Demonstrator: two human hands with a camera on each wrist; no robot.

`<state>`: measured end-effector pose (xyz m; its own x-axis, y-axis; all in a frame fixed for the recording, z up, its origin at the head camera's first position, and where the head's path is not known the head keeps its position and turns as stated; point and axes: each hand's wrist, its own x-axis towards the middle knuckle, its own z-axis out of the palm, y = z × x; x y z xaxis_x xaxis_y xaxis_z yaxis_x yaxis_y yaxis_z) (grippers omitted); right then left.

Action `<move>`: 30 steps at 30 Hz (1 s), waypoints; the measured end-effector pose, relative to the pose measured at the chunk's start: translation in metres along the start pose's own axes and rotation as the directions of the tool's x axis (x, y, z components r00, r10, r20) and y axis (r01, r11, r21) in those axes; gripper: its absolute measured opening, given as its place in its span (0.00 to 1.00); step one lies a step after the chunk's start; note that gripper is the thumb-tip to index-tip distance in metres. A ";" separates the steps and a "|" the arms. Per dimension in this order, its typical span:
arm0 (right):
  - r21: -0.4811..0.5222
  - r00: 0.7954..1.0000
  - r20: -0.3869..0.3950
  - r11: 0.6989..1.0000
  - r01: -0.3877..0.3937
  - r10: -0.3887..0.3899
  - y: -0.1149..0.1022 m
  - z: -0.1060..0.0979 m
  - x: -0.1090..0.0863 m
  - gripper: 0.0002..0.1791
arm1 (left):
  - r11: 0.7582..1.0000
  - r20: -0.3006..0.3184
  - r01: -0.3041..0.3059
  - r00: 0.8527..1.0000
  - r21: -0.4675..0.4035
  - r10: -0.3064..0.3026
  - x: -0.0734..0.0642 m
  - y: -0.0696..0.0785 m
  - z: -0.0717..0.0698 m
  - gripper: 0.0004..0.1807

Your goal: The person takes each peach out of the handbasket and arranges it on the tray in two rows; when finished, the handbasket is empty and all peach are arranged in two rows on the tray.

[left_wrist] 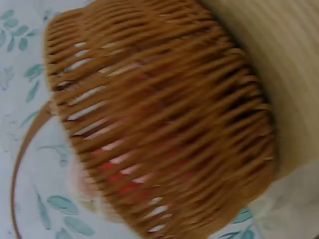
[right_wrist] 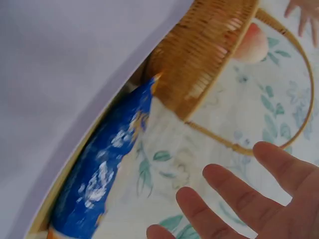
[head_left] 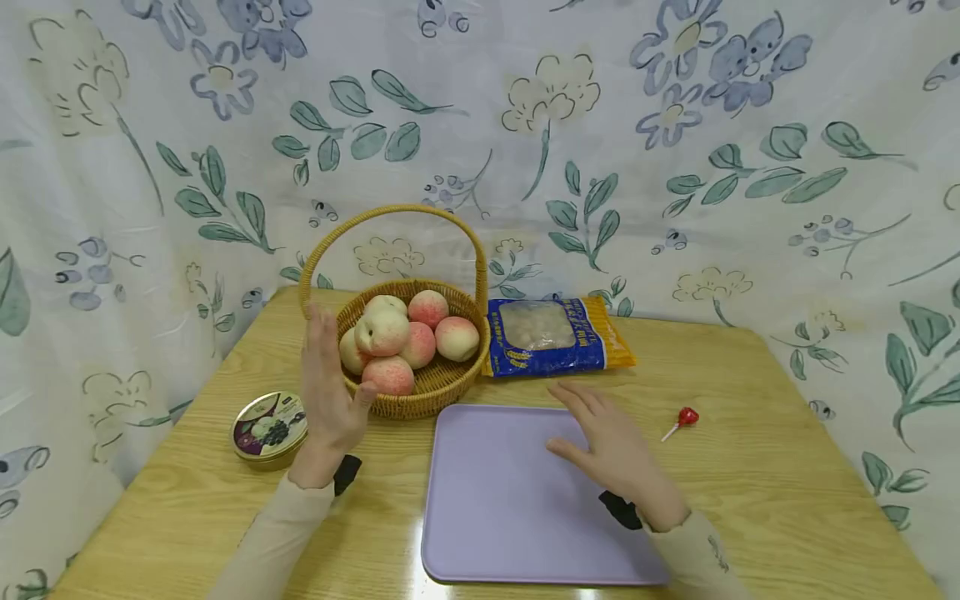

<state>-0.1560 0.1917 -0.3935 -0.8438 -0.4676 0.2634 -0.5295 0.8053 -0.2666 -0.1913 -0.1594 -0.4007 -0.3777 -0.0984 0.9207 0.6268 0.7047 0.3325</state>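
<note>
At the far left a round candy tin [head_left: 270, 427] is lying on the wooden table [head_left: 787, 467], just beside the person's left wrist. The left hand [head_left: 327, 392] is standing edge-up next to it, fingers straight and together, palm facing right toward the wicker basket [head_left: 420, 392], thumb nearly at or on the weave near the front rim; whether the palm is actually touching cannot be told from the head view. The left wrist view is showing only the blurred side of that basket [left_wrist: 164, 119], very close, so the hand is holding nothing. The basket is sitting directly to the right of this hand, well nearer to it than to the other one, and its hoop handle [head_left: 390, 218] is arching upright from left to right over a heap of peaches [head_left: 405, 337]. Behind and to the right of the basket a blue and orange snack bag [head_left: 555, 336] is lying flat with its long axis running left to right, one end touching the basket's wall. In front of both, a lilac tray [head_left: 487, 517] is resting on the table, its back edge just beside the basket. The right hand [head_left: 611, 446] is hovering palm down over the tray's right part, fingers spread and relaxed, gripping nothing; the right wrist view is showing those splayed fingers [right_wrist: 234, 194] with the bag [right_wrist: 104, 169] and basket [right_wrist: 199, 55] beyond. Farther right, a red lollipop [head_left: 682, 419] is lying apart on the bare wood.
</note>
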 end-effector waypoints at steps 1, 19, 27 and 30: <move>0.019 1.000 0.004 1.000 0.016 -0.016 -0.004 0.000 0.005 0.40 | 1.000 -0.004 0.017 1.000 0.018 -0.017 -0.003 -0.003 -0.001 0.48; 0.478 0.966 0.256 0.873 -0.096 -0.034 -0.085 0.012 0.187 0.29 | 0.847 0.658 0.288 0.536 0.446 -0.529 -0.017 -0.024 -0.022 0.55; 0.487 0.898 0.433 0.818 -0.306 0.078 -0.128 0.046 0.248 0.40 | 0.851 0.667 0.297 0.530 0.432 -0.523 -0.018 -0.034 -0.023 0.59; 0.471 0.890 0.453 0.835 -0.284 0.047 -0.138 0.052 0.255 0.38 | 0.852 0.668 0.334 0.529 0.403 -0.523 -0.017 -0.036 -0.026 0.62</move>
<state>-0.3024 -0.0572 -0.3375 -0.8157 -0.5434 -0.1983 -0.2434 0.6334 -0.7345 -0.1898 -0.2012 -0.4233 -0.9831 0.0487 0.1763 0.1334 0.8506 0.5087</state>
